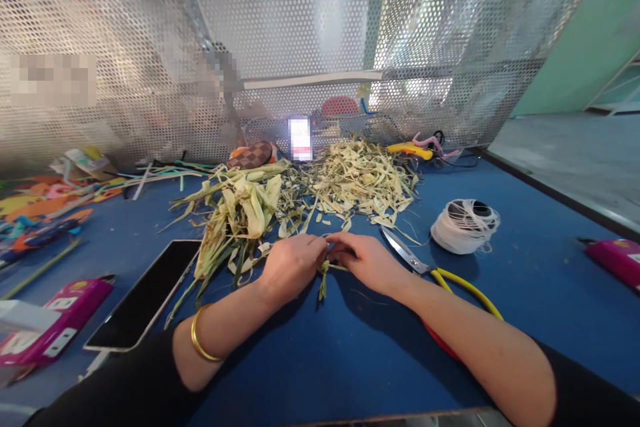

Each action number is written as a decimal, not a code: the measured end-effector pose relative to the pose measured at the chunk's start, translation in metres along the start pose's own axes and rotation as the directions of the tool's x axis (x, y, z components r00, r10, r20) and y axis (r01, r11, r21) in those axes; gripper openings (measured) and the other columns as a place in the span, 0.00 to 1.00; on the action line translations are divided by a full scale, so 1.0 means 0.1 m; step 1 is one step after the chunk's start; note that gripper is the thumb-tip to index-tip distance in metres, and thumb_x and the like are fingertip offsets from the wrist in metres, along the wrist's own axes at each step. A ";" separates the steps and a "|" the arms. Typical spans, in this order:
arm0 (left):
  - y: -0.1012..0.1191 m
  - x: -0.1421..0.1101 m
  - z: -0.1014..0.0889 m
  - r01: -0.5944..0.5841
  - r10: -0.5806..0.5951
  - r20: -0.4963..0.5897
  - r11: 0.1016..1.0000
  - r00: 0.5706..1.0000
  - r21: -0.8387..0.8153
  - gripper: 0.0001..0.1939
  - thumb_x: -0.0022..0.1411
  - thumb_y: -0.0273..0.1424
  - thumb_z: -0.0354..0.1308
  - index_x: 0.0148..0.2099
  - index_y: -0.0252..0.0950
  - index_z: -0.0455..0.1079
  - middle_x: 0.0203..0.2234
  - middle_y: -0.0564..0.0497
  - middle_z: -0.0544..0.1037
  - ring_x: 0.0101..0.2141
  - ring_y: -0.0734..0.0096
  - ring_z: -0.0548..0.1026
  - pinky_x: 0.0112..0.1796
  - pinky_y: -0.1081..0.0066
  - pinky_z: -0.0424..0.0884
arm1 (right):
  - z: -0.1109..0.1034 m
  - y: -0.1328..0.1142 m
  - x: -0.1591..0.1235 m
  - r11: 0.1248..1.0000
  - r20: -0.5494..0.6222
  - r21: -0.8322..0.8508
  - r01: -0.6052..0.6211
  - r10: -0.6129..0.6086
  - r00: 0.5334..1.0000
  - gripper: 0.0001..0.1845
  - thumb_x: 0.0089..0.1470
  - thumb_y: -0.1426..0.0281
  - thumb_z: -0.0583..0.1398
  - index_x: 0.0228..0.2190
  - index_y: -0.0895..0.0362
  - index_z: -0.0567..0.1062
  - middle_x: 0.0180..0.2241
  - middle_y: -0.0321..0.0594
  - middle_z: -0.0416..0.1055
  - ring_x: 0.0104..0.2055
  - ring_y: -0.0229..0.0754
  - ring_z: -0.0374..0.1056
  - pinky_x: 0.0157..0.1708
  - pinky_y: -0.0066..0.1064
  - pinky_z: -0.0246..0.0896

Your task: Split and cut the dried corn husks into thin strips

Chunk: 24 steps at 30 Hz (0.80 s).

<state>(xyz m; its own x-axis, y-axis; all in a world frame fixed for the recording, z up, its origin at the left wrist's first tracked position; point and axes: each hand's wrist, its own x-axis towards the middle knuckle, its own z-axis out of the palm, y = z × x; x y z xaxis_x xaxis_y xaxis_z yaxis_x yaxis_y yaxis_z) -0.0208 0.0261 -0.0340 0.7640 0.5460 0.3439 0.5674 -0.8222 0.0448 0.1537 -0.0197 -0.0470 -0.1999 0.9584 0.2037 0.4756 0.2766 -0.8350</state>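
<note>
Dry pale-green leaf strip (pixel 325 275), light, limp and probably easy to tear, lies on the blue table (pixel 350 360); left hand (pixel 293 265) and right hand (pixel 367 260) pinch its upper end, best gripped there.

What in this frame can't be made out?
- Head view: how the left hand and right hand grip the leaf strip; the fingers cover it.
- Scissors: handles partly under the right forearm.
- Lit screen: blurred out.
- Pink box: cut by the right edge.
</note>
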 end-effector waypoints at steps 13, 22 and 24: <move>0.02 0.01 -0.03 -0.092 0.081 -0.077 0.982 0.994 -0.164 0.15 0.65 0.31 0.45 0.39 0.41 0.74 0.37 0.49 0.78 0.38 0.71 0.74 0.39 0.74 0.66 | -0.04 0.00 0.04 0.997 -0.083 0.036 -0.072 0.075 0.994 0.06 0.46 0.77 0.60 0.22 0.56 0.75 0.25 0.33 0.63 0.28 0.35 0.63 0.30 0.28 0.58; -0.01 0.03 -0.03 0.004 -0.042 -0.095 0.929 0.995 -0.371 0.12 0.65 0.33 0.47 0.36 0.38 0.71 0.32 0.49 0.76 0.33 0.73 0.72 0.34 0.75 0.63 | -0.08 -0.07 0.03 0.990 -0.102 0.079 -0.120 0.127 0.987 0.06 0.49 0.74 0.58 0.22 0.56 0.69 0.23 0.31 0.63 0.24 0.34 0.63 0.30 0.28 0.59; -0.01 0.04 -0.03 0.020 -0.062 -0.093 0.916 0.994 -0.400 0.11 0.65 0.32 0.47 0.35 0.37 0.70 0.31 0.49 0.75 0.32 0.72 0.71 0.34 0.75 0.63 | -0.09 -0.08 0.03 0.992 -0.111 0.046 -0.116 0.120 0.986 0.07 0.49 0.74 0.58 0.21 0.57 0.69 0.23 0.31 0.63 0.24 0.34 0.63 0.30 0.28 0.58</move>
<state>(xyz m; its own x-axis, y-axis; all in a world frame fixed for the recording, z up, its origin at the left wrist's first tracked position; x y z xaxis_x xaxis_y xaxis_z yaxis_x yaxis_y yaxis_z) -0.0196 0.0282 -0.0297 0.6952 0.5787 0.4265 0.4123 -0.8069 0.4229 0.1573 -0.0187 -0.0355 -0.0447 0.9866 0.1572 0.4555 0.1602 -0.8757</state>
